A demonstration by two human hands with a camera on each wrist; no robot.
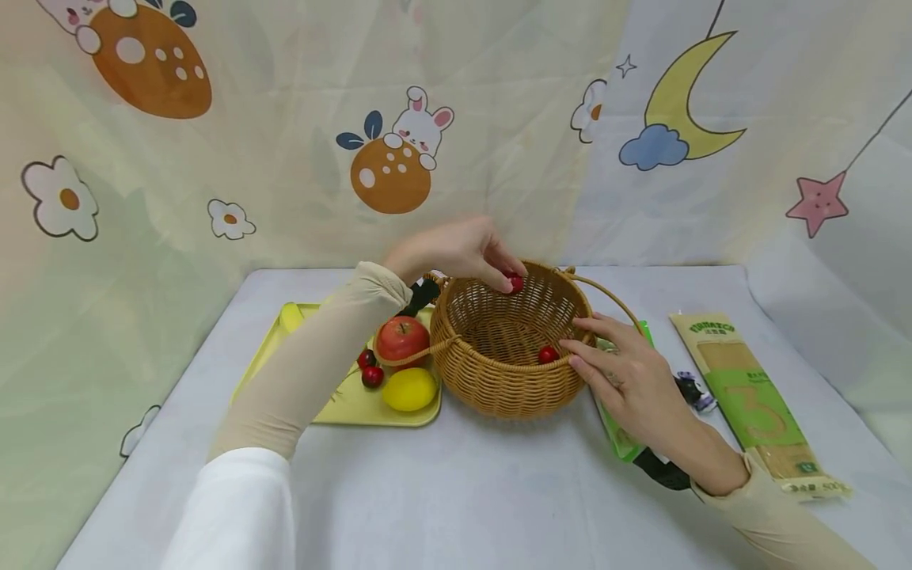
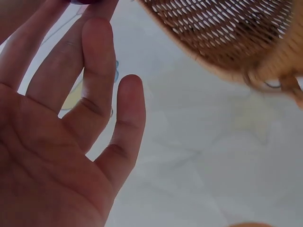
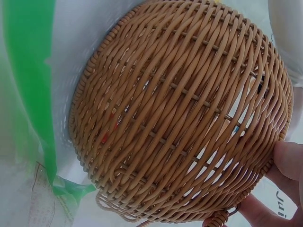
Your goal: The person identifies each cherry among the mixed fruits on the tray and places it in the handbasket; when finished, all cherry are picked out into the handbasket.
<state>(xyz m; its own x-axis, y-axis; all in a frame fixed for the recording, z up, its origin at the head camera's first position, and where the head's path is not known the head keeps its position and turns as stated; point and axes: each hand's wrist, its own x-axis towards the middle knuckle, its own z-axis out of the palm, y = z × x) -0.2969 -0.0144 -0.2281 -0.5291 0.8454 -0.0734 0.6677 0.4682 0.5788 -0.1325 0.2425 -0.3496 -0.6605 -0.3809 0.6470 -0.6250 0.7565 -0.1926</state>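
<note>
A red cherry is pinched between the thumb and fingers of my left hand, over the far part of a round wicker basket. In the left wrist view a dark edge of the cherry shows at the top, with the other fingers of the left hand spread apart beside the basket. Another cherry shows inside the basket near its front right. My right hand holds the basket's right rim. The right wrist view shows the woven wall and the fingertips at the rim.
Left of the basket, a yellow tray bears an apple, a lemon and cherries. The basket's handles lean outward. A green package lies partly under the right hand; a noodle pack lies farther right.
</note>
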